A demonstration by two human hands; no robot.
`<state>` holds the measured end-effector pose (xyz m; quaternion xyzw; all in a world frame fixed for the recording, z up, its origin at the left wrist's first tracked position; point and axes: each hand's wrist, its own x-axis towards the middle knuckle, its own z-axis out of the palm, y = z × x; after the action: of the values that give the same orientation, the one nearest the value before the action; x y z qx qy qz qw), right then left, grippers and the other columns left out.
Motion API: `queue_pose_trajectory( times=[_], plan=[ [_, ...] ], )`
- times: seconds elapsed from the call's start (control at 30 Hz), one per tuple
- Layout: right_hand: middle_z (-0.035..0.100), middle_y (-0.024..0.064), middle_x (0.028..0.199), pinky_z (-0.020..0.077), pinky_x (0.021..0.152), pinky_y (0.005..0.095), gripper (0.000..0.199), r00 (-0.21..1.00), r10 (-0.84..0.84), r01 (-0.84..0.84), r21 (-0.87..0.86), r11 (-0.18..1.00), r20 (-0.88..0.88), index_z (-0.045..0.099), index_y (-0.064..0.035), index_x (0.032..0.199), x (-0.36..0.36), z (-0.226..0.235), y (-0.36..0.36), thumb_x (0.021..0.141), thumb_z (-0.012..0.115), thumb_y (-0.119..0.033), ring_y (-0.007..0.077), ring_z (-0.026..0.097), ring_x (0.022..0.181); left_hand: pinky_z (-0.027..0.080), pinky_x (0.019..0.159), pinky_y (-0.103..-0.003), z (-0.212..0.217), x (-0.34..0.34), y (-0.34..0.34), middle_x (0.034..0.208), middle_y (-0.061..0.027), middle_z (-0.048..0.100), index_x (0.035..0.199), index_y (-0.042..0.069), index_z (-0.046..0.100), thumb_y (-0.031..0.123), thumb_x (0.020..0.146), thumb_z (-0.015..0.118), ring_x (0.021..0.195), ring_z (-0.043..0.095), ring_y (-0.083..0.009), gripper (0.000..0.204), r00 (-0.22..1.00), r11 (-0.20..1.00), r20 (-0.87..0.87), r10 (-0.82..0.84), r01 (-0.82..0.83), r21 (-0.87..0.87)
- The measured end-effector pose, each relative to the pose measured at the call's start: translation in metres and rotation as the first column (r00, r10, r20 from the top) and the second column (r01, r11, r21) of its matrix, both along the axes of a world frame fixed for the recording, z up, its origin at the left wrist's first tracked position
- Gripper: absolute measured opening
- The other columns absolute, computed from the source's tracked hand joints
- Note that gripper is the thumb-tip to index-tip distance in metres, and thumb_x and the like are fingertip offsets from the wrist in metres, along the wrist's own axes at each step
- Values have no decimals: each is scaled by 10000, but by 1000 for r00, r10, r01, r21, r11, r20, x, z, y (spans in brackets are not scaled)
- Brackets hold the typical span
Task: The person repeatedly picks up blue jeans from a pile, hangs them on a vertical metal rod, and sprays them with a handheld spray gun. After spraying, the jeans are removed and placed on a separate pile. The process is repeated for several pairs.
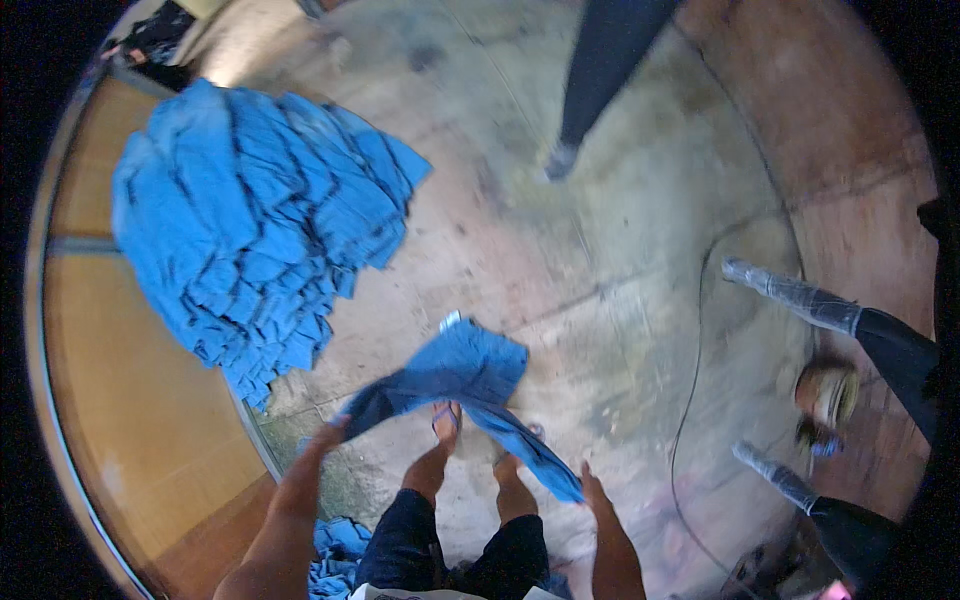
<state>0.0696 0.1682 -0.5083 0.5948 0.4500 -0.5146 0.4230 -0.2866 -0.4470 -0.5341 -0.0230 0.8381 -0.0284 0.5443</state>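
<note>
A blue garment (465, 365), denim-like with two long narrow parts, hangs stretched between my hands in front of my legs. Whether these parts are trouser legs or sleeves, I cannot tell. My left hand (328, 434) is closed on the end of one part; my right hand (592, 487) grips the end of the other. A small white tag (451, 320) shows at the garment's far edge. To the far left, a large heap of similar blue garments (260, 215) lies on the floor. More blue cloth (338, 555) lies beside my left leg.
A wooden panel (130, 360) with metal edging runs along the left. A thin cable (695, 370) curves over the stained floor (620, 340) at right. Legs of dark stands or other people (800, 300) come in from the right and top. A round container (830, 395) stands at right.
</note>
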Motion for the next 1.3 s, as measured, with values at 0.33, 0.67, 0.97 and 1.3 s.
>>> queue_pose_trajectory(
  times=[0.33, 0.67, 0.97, 1.3],
  plan=[
    [730, 107, 966, 546, 879, 550, 400, 970, 68, -112, -181, 977, -234, 737, -116, 1153, 111, 170, 4, 805, 838, -287, 390, 686, 890, 473, 968, -430, 173, 142, 241, 1210, -174, 689, 1213, 9, 683, 652, 846, 678, 1114, 634, -326, 740, 891, 820, 265, -369, 178, 543],
    [695, 161, 1157, 505, 955, 391, 556, 684, 232, 162, 455, 876, -691, 670, 71, 1184, -82, 393, 8, 816, 790, -328, 257, 664, 1050, 517, 928, -355, 254, 132, 147, 1169, -142, 679, 1266, -74, 614, 514, 934, 670, 1042, 643, -216, 677, 559, 111, 594, 578, -775, 622],
    [702, 143, 992, 495, 903, 393, 412, 323, 464, 392, 563, 728, -825, 678, 70, 1009, -409, 531, -172, 875, 759, -311, 239, 647, 914, 511, 864, -408, 476, -150, 5, 1102, -186, 696, 1155, -81, 632, 557, 907, 666, 980, 637, -244, 686, 408, 346, -198, 891, -332, 877],
    [678, 133, 1135, 515, 912, 376, 464, -448, 223, 390, 35, 920, -866, 633, 65, 1197, -511, 758, -347, 983, 652, -346, 212, 653, 1002, 515, 914, -312, 849, -217, -284, 1151, -75, 700, 1243, -25, 659, 355, 993, 640, 1026, 651, -155, 455, -75, 74, -35, 997, 616, 784]
  ],
)
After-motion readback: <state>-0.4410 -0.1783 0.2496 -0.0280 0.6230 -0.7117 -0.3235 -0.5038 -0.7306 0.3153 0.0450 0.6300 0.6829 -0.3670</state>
